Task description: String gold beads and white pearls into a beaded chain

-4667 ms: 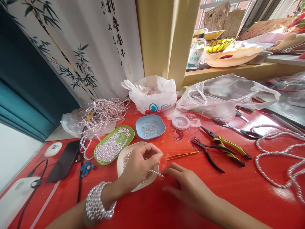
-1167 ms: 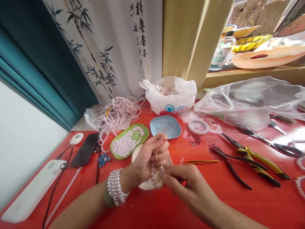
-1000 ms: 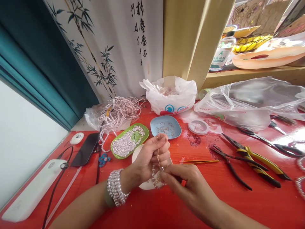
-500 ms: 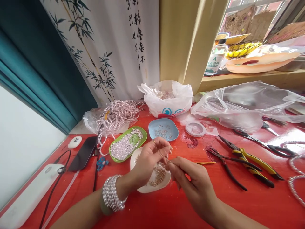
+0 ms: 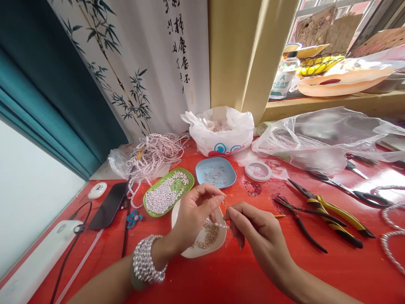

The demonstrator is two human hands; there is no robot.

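Above a white dish (image 5: 186,252) of gold beads (image 5: 210,237), my left hand (image 5: 199,215) is closed in a pinch, a pearl bracelet round its wrist. My right hand (image 5: 253,226) pinches a thin strand just to the right, with a few small pearl beads (image 5: 221,226) hanging between the two hands. Fine detail at the fingertips is too small to make out. Behind my left hand lie a green dish (image 5: 190,182) of pearl beads (image 5: 163,197) and a blue dish (image 5: 232,179) with small metal pieces.
Pliers (image 5: 332,217) and scissors (image 5: 351,190) lie at the right, near pearl strands (image 5: 390,236). Plastic bags (image 5: 221,135) and a clear spool (image 5: 258,172) stand behind. Piled bead strings (image 5: 158,152), a phone (image 5: 108,207) and a white power strip (image 5: 41,257) are at the left.
My hands have moved slightly apart at the fingertips, and the small pearl beads between them show more clearly. The whole view has shifted a little.
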